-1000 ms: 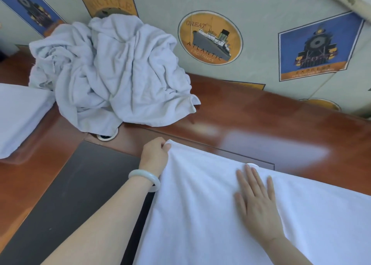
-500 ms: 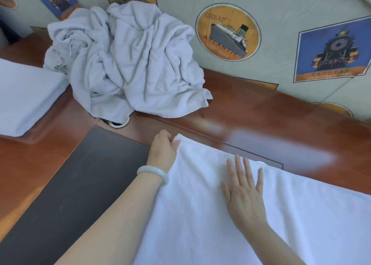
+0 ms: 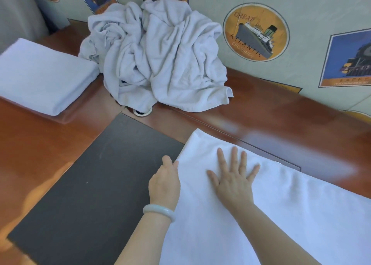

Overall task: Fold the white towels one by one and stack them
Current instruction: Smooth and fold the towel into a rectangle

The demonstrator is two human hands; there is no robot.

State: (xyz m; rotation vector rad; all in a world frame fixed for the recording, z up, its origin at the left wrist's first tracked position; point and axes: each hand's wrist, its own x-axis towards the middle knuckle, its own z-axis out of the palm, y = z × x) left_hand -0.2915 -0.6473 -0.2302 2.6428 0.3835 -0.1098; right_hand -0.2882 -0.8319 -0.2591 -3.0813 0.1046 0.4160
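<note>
A white towel (image 3: 281, 214) lies spread flat on the desk in front of me, running off the right and bottom of the view. My left hand (image 3: 164, 182), with a pale bangle on the wrist, has its fingers curled at the towel's left edge and grips it a little below the far left corner. Beside it, my right hand (image 3: 232, 176) presses flat on the towel with fingers spread. A crumpled heap of white towels (image 3: 158, 57) sits against the wall at the back. One folded white towel (image 3: 40, 75) lies at the far left.
The desk is glossy red-brown wood (image 3: 281, 116) with a dark inset pad (image 3: 96, 184) left of the spread towel. A round metal grommet (image 3: 142, 111) peeks out under the heap. Behind stands a wall with ship and train posters (image 3: 255, 31).
My left hand has slid from the towel's far left corner down along the left edge toward me. My right hand has moved left across the towel. The view has swung left.
</note>
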